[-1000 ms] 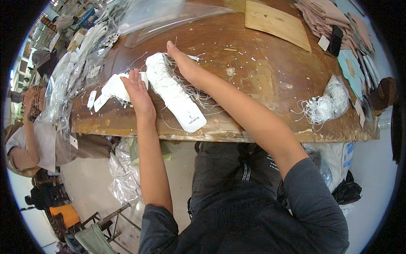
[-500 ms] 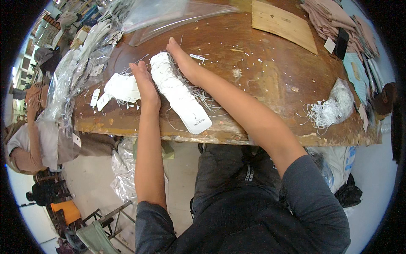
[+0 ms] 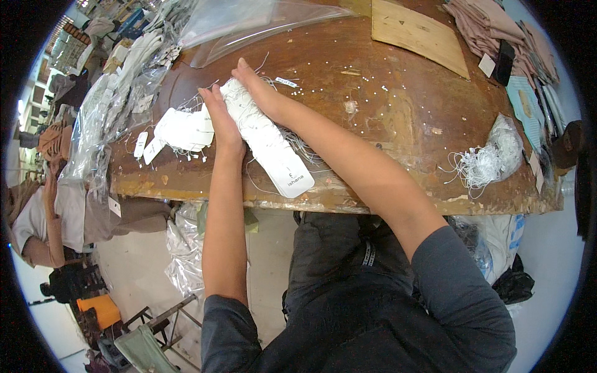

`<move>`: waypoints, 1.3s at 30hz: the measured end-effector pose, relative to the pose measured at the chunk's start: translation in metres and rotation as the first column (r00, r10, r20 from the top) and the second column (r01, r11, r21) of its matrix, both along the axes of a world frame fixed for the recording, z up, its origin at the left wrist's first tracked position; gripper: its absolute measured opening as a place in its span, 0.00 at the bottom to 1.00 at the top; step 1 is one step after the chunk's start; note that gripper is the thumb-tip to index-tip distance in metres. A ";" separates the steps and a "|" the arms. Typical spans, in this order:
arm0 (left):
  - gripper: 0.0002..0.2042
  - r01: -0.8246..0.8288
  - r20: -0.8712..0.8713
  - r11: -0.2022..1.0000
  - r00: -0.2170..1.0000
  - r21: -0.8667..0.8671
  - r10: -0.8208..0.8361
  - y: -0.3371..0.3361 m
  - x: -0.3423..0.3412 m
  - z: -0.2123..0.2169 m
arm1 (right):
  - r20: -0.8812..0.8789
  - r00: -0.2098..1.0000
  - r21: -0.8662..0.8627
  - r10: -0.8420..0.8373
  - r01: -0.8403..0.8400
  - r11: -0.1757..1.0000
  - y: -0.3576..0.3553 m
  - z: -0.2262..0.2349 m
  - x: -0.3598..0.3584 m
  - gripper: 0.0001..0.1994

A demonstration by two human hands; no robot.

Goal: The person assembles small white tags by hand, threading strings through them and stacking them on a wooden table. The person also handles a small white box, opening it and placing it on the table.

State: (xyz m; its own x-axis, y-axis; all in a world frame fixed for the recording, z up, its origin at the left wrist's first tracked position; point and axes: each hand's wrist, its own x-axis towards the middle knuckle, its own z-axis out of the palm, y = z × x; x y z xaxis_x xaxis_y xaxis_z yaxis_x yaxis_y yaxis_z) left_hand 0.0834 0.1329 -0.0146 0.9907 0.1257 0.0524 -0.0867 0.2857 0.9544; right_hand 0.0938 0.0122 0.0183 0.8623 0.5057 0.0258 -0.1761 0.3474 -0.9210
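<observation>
A long overlapping row of white hang tags [image 3: 277, 158] with strings lies on the wooden table [image 3: 404, 161] in front of me. Along its left side rests my left hand [image 3: 224, 118], fingers straight and thumb side up. My right hand [image 3: 258, 90] lies flat against the row's far right side, fingers stretched out too. The far part of the row is between both palms; neither hand wraps around it. Loose strings [image 3: 301, 146] trail out under my right forearm. Left of my left hand is a smaller pile of white tags [image 3: 180, 130] with strings.
A bundle of white strings [image 3: 494, 155] lies at the right edge. Clear plastic sheets [image 3: 249, 28] and a flat wooden board [image 3: 420, 37] lie at the back, with folded pink clothes [image 3: 479, 28] beyond. Bagged garments [image 3: 115, 99] line the left; a person [image 3: 53, 214] is beside them.
My right hand has shifted left and nearer, against the tag row. My left hand has moved slightly right, closing the gap, so the far end of the row sits more closely between the palms.
</observation>
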 end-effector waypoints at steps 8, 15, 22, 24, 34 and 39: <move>0.43 -0.066 0.021 0.991 0.998 0.120 0.064 0.008 0.007 0.006 | 0.544 0.802 -0.230 -0.246 0.424 0.876 -0.013 -0.004 -0.003 0.38; 0.35 -0.198 0.138 0.786 0.980 0.586 0.144 0.033 0.029 0.039 | 0.895 0.431 -0.419 0.115 0.725 0.546 -0.053 -0.001 -0.113 0.36; 0.36 0.019 0.095 0.635 0.985 0.772 -0.145 0.034 0.048 0.033 | 0.883 0.366 -0.463 0.294 0.780 0.421 -0.044 -0.011 -0.148 0.37; 0.36 0.171 -0.045 0.671 0.979 0.722 -0.201 0.033 0.047 0.032 | 0.897 0.344 -0.436 0.278 0.798 0.416 -0.040 -0.015 -0.143 0.36; 0.39 0.316 -0.204 0.720 0.949 0.618 -0.241 0.034 0.044 0.031 | 0.927 0.304 -0.369 0.220 0.843 0.391 -0.024 -0.024 -0.128 0.30; 0.39 0.343 -0.233 0.755 0.939 0.559 -0.254 0.035 0.051 0.031 | 0.939 0.281 -0.338 0.200 0.864 0.373 -0.020 -0.024 -0.109 0.30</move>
